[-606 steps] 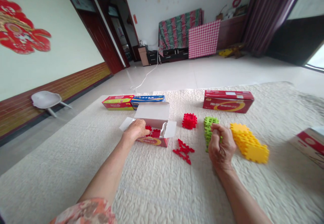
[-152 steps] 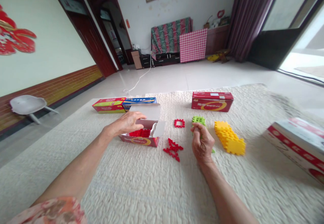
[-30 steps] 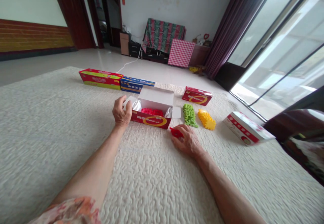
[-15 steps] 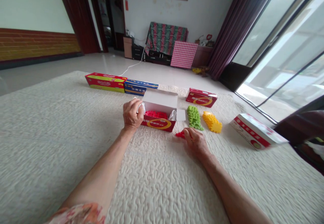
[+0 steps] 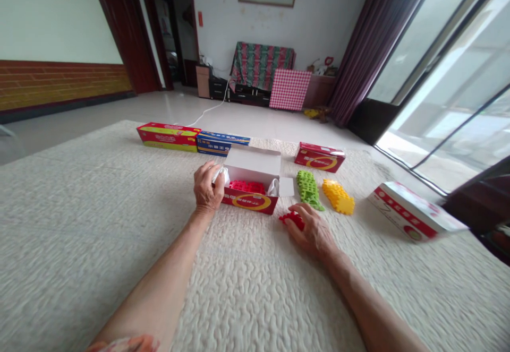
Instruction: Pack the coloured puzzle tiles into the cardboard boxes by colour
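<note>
An open red box (image 5: 251,203) with its white lid raised stands on the quilted cover, red plastic pieces (image 5: 247,186) and white plastic bagging inside. At its left end my left hand (image 5: 209,186) is closed on the white plastic (image 5: 222,175) and the box's edge. My right hand (image 5: 308,227) rests on the cover right of the box, fingers curved round red pieces (image 5: 294,219). Green pieces (image 5: 308,188) lie just beyond that hand, and yellow pieces (image 5: 338,197) lie to their right.
A red and yellow-green box (image 5: 169,137) and a blue box (image 5: 222,143) stand behind on the left. Another red box (image 5: 320,157) is at the back right. A white and red box (image 5: 416,211) sits at the far right, near a dark object.
My right hand has shifted slightly right and its fingers have spread more over the red pieces, which show more now. The view has tilted up a little.
</note>
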The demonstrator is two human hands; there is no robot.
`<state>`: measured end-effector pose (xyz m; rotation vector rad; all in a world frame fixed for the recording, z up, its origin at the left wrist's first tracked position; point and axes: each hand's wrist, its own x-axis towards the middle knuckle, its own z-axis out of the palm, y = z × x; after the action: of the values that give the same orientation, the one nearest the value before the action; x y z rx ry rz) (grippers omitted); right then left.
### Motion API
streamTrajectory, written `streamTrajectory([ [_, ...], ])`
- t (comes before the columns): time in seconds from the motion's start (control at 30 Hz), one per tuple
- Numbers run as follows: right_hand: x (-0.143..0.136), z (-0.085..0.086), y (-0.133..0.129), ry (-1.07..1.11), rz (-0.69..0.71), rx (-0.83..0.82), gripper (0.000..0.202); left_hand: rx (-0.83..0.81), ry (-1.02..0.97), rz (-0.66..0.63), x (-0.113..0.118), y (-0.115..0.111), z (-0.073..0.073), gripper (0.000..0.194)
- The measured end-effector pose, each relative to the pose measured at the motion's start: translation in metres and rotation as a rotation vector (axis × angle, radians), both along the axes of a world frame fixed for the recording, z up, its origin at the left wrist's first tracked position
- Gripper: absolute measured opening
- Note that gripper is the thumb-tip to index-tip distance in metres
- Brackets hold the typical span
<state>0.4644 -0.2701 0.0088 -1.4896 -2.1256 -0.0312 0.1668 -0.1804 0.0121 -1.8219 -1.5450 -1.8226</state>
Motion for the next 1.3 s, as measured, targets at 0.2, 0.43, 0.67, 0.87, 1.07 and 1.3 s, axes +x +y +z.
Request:
streamTrajectory([
  [0.2, 0.003, 0.006, -0.003, -0.029, 0.141, -0.093, 0.023, -0.049, -0.163, 0.008, -0.003, 0.004, -0.006, 0.031],
  [0.43, 0.006, 0.003, 0.002, 0.008, 0.123, -0.119, 0.020, -0.122, -0.261, -0.026, -0.005, 0.007, -0.012, 0.032],
  [0.67, 0.009, 0.002, 0.003, 0.077, 0.109, -0.077, 0.016, -0.047, -0.162, -0.058, -0.005, 0.009, -0.012, 0.034],
  [0.87, 0.016, 0.033, -0.001, 0.202, 0.002, 0.177, 0.013, 0.040, -0.153, -0.082, -0.005, 0.012, -0.014, 0.032],
  [1.07, -0.034, 0.086, 0.027, 0.254, 0.087, 0.212, 0.020, 0.037, -0.135, -0.086, -0.005, 0.013, -0.015, 0.031],
  [1.3, -0.097, 0.097, 0.081, -0.020, 0.227, -0.042, 0.020, 0.029, -0.129, -0.080, -0.005, 0.012, -0.013, 0.030],
])
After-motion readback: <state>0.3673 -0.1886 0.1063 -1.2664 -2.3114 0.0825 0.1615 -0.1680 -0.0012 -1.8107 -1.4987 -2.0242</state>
